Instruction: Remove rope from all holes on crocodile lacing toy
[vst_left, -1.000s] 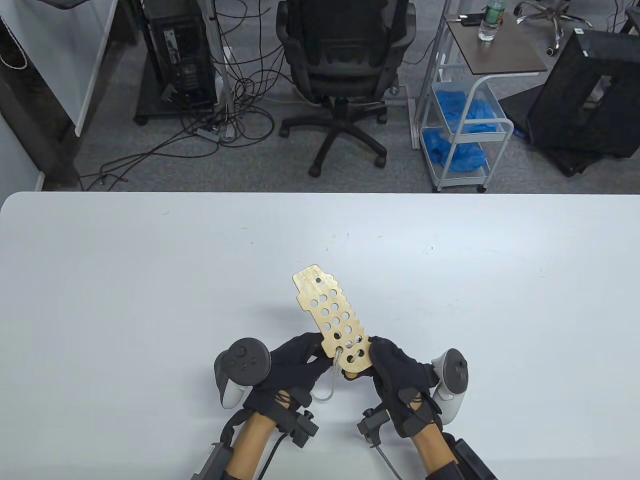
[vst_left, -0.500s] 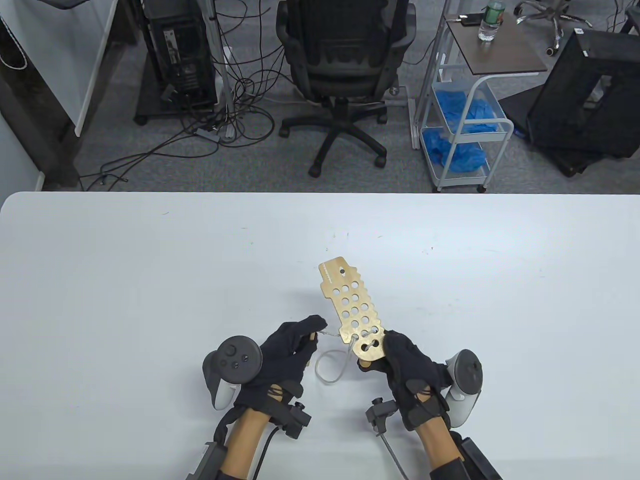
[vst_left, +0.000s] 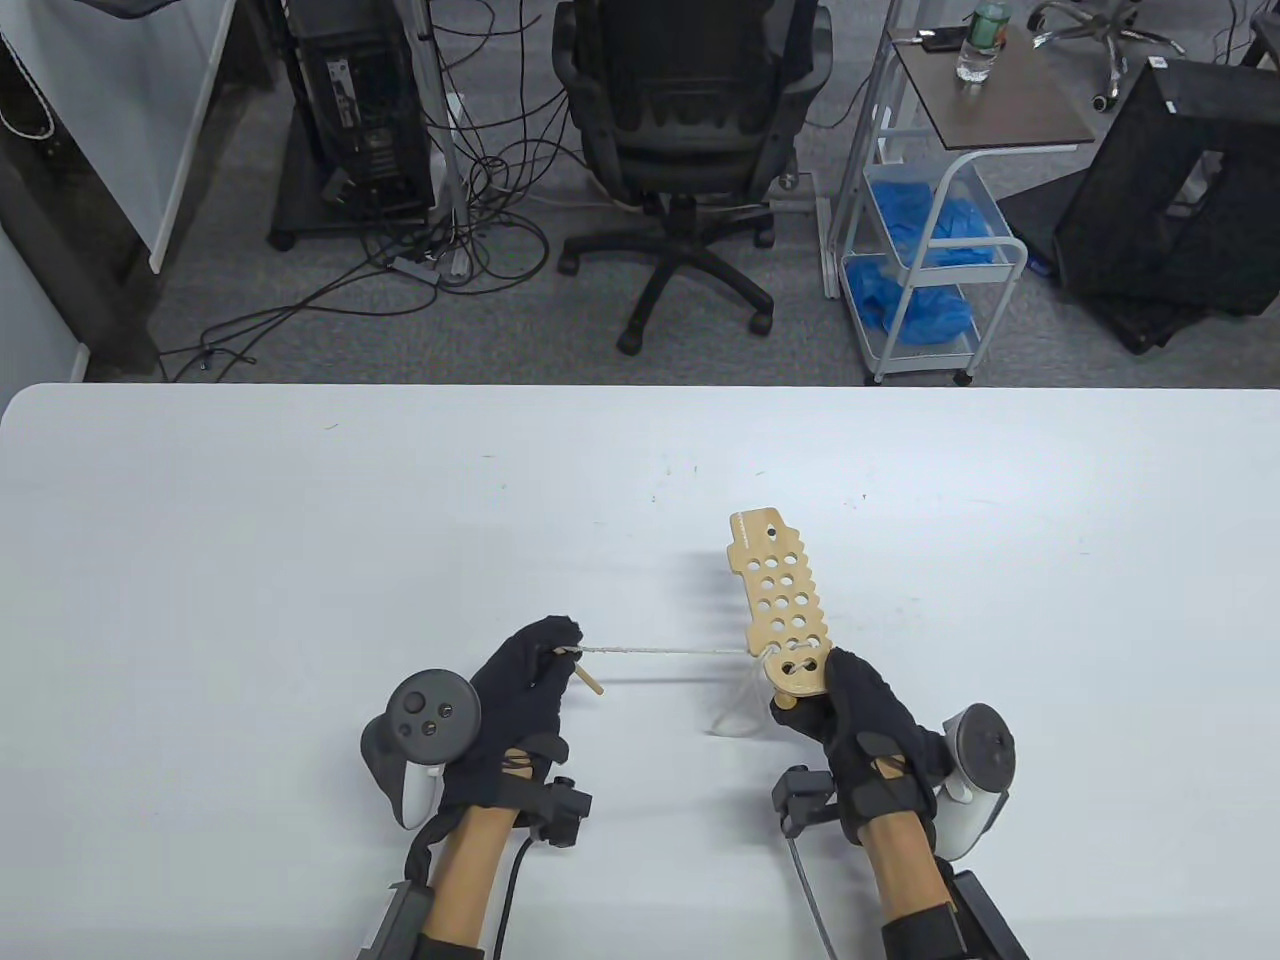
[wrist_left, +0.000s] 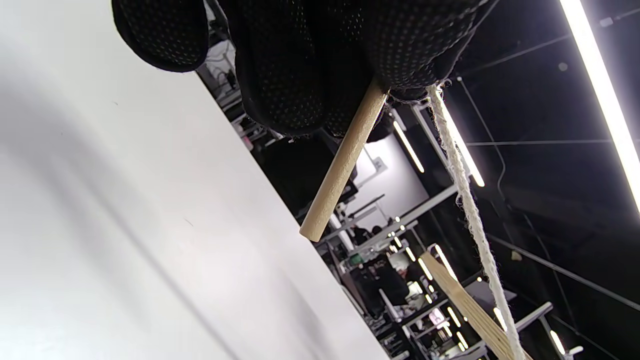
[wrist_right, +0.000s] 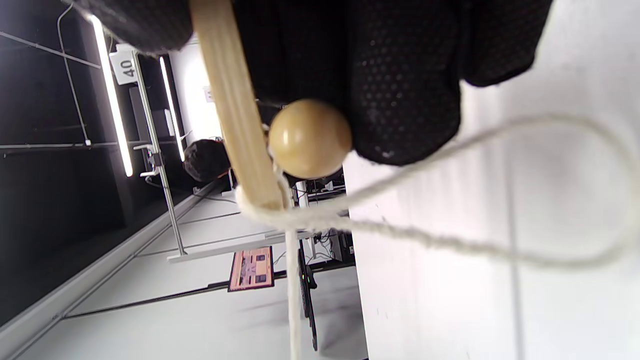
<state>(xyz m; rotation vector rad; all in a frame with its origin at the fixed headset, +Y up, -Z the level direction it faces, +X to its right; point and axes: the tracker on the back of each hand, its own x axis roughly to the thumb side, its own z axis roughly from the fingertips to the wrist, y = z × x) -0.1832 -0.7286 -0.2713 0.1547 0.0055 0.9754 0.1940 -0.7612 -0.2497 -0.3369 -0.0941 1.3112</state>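
The wooden crocodile board (vst_left: 778, 605) with many round holes is held above the table by my right hand (vst_left: 862, 722), which grips its near end. A white rope (vst_left: 665, 651) runs taut from a hole near that end to my left hand (vst_left: 520, 690), which pinches the rope beside its wooden needle stick (vst_left: 585, 679). A slack loop of rope (vst_left: 735, 708) hangs under the board. In the left wrist view the stick (wrist_left: 343, 162) and rope (wrist_left: 462, 190) hang from my fingers. In the right wrist view a wooden bead (wrist_right: 310, 138) sits against the board's edge (wrist_right: 232, 107), with the rope loop (wrist_right: 525, 200) beside it.
The white table (vst_left: 300, 560) spreads wide on both sides and beyond the board. Past its far edge stand an office chair (vst_left: 690, 130), a cart (vst_left: 930, 240) with blue items and floor cables.
My left hand has moved left, pulling the rope out until it is taut. My right hand has carried the board to the right and turned it more upright. The slack loop has shrunk.
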